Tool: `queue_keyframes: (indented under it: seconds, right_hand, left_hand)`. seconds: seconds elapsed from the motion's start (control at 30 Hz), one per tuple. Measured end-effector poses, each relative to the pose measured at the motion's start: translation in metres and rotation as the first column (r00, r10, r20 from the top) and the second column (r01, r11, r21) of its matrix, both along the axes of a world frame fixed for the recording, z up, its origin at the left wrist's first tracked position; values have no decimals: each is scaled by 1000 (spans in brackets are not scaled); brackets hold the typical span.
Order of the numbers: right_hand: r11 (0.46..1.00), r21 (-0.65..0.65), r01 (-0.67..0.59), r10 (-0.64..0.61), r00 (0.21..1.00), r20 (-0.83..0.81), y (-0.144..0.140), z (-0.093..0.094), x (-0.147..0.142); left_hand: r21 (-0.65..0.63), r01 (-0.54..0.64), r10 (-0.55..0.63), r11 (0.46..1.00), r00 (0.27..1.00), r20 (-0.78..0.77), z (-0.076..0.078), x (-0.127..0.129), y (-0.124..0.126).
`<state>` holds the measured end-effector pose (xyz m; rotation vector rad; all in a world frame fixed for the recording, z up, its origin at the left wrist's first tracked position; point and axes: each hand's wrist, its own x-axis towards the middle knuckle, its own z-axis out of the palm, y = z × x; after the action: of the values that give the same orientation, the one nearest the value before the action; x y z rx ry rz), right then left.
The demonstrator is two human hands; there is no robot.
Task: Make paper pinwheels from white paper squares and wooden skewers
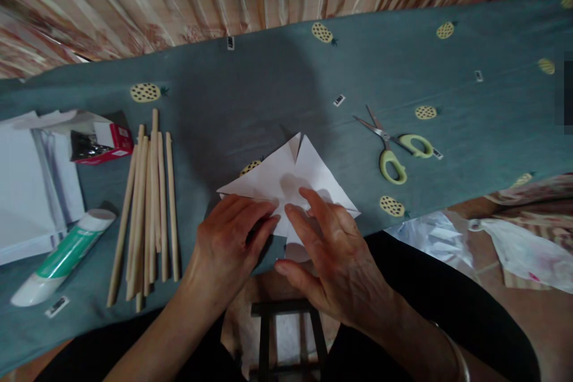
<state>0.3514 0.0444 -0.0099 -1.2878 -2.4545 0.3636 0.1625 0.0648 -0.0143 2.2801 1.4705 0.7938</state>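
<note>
Folded white paper (pixel 277 179): position and hold?

On the tablecloth (pixel 367 65), at the near edge, between both hands. Left hand (pixel 228 233): thumb and forefinger nearly meet at its lower side; cannot tell whether paper is caught between. Right hand (pixel 338 256): fingers spread, fingertips over the right half, probably to steady it flat.

Why that layout beyond?

Open scissors (pixel 385 138) lie to the right, wooden sticks (pixel 147 209) to the left; presumably set aside for working room, within reach.

Containers?

Red box (pixel 117 144), open, dark glossy material inside, unidentified. Green-and-white glue tube (pixel 67 259) beside the paper stack (pixel 27 191); fill not visible. White plastic bag (pixel 523 250), lower right: contents unclear.
</note>
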Motion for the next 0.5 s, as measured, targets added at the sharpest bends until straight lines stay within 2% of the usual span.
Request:
queue_keyframes:
  seconds: [0.13, 0.3, 0.5]
  right_hand:
    - [1000, -10, 8, -9, 1000, -22, 3, 1, -1]
    - [996, -90, 15, -23, 995, -94, 8, 6, 0]
    - [994, -105, 43, -55, 992, -114, 8, 2, -2]
  left_hand:
    - [-11, -6, 6, 1000, 1000, -3, 0, 1, 0]
    - [-21, 5, -6, 1000, 999, -46, 1, 0, 0]
    - [-2, -5, 5, 1000, 997, -81, 1, -1, -1]
